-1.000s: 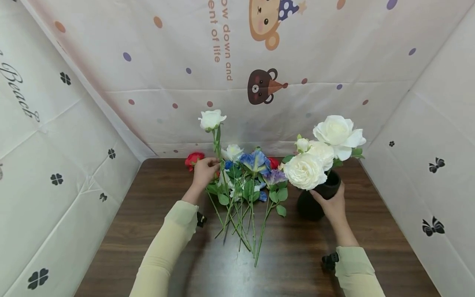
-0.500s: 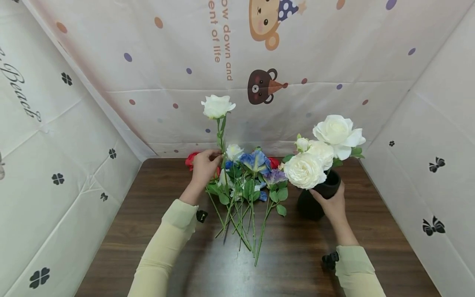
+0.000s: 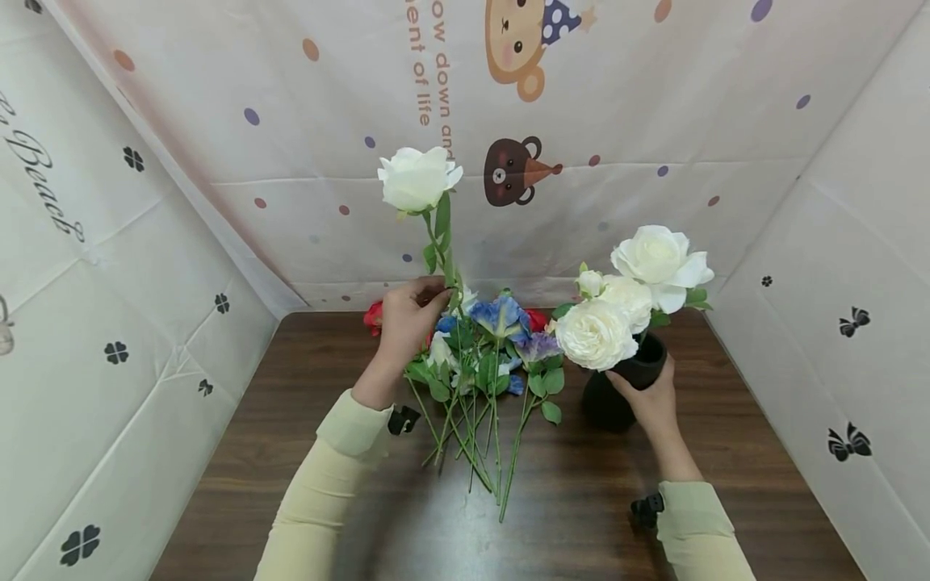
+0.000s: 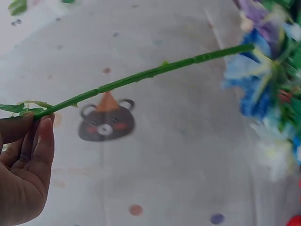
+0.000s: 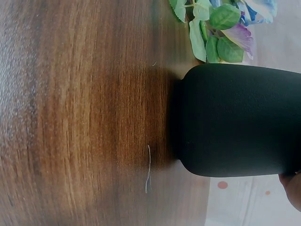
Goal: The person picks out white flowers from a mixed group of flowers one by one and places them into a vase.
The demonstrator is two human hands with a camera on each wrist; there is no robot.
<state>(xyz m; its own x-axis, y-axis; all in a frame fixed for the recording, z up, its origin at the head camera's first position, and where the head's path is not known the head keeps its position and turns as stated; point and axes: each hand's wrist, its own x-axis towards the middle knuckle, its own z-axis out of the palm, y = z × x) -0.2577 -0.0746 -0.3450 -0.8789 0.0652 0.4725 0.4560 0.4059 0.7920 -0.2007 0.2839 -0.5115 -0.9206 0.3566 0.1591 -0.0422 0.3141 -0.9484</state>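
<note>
My left hand [image 3: 411, 327] pinches the green stem of a white rose [image 3: 418, 181] between thumb and fingers, bloom upward, above the flower pile. In the left wrist view the stem [image 4: 146, 74] runs out past the fingers, its cut end in front of the blue petals in the background. At the right, my right hand [image 3: 650, 399] grips the black vase [image 3: 609, 402] near its rim. The vase stands upright on the table and holds several white flowers [image 3: 596, 335]. The right wrist view shows the vase body [image 5: 240, 120], with only a bit of the hand at the edge.
Several artificial flowers lie heaped mid-table, among them a blue flower [image 3: 501, 316], a purple flower [image 3: 539, 345] and a red flower [image 3: 374, 317], their stems [image 3: 497, 452] pointing toward me. Printed cloth [image 3: 327, 113] hangs behind and on both sides of the wooden table [image 3: 567, 516].
The white rose has risen higher and come nearer, lifted by my left hand, which has moved slightly up and right. My right hand and the vase have stayed in place.
</note>
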